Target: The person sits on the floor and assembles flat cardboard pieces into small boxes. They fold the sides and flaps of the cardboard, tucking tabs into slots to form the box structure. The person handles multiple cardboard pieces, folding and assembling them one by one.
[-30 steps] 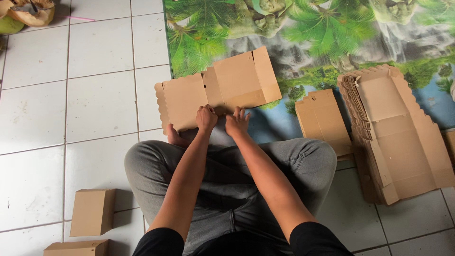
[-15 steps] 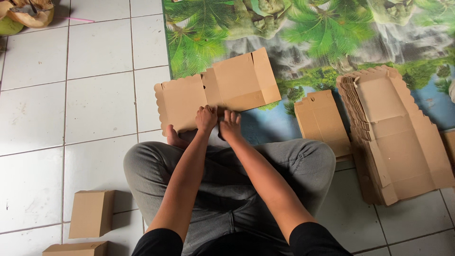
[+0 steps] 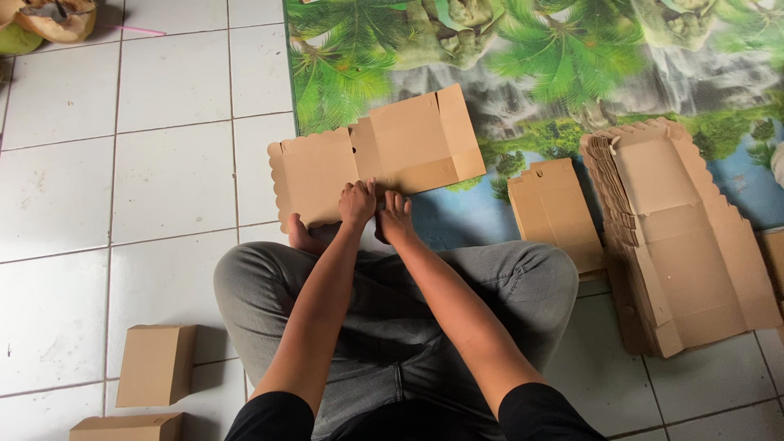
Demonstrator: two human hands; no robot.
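Finished boxes: two folded brown cardboard boxes [image 3: 155, 364] sit on the white tiled floor [image 3: 98, 204] at about 8 o'clock from the seated person, one behind the other, the nearer one [image 3: 131, 427] cut off by the lower edge of the view. By my reckoning that is the done pile, and it is small.
Coconut husk: a split green shell [image 3: 49, 20] lies well off at 10 o'clock, apart from the work.
Box in hand: a flat cardboard box blank [image 3: 376, 155] with a scalloped left flap lies at 12 o'clock, half on the tiles and half on the palm-print mat [image 3: 490, 57], its right panels lifted in a fold. It looks only partly shaped.
Left hand: the left hand [image 3: 358, 204] presses fingers-down on the blank's near edge, flat rather than clasped around it.
Right hand: the right hand [image 3: 396, 216] rests just beside the left, fingertips on the same edge; how wide the fingers are spread I cannot tell.
Loose blank: one flattened piece [image 3: 555, 212] lies at 2 o'clock, by the right knee.
Remaining stack: a tall pile of unfolded blanks [image 3: 686, 237] stands at 3 o'clock. I judge most of the work lies ahead.
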